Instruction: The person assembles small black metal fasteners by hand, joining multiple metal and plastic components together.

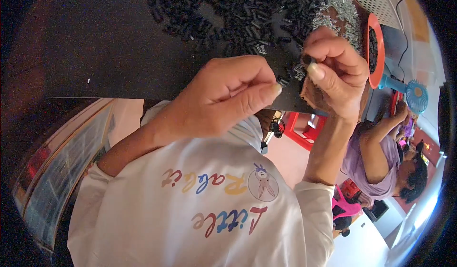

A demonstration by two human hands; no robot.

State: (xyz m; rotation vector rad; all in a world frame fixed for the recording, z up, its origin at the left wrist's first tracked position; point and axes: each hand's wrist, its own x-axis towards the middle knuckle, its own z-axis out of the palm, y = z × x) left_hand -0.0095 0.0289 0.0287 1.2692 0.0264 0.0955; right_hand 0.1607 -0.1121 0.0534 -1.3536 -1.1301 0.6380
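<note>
My left hand (223,95) is closed in a pinch over the table's near edge. At its thumb and fingertip shows a small metal spring (282,82), partly hidden by the fingers. My right hand (338,69) pinches a short black tube (308,59) between thumb and forefinger, one end facing my left hand. Beyond both hands lies a wide heap of short black tubes (228,17) on the dark table (124,53). A pile of silvery springs (350,17) lies at the far right, and a few loose springs (260,49) are among the tubes.
A red-orange dish (375,50) with dark pieces stands right of the springs. Past it is a blue handheld fan (416,96). Another person in a purple top (376,162) is at the right. Below the table edge shows a red plastic stool (307,130).
</note>
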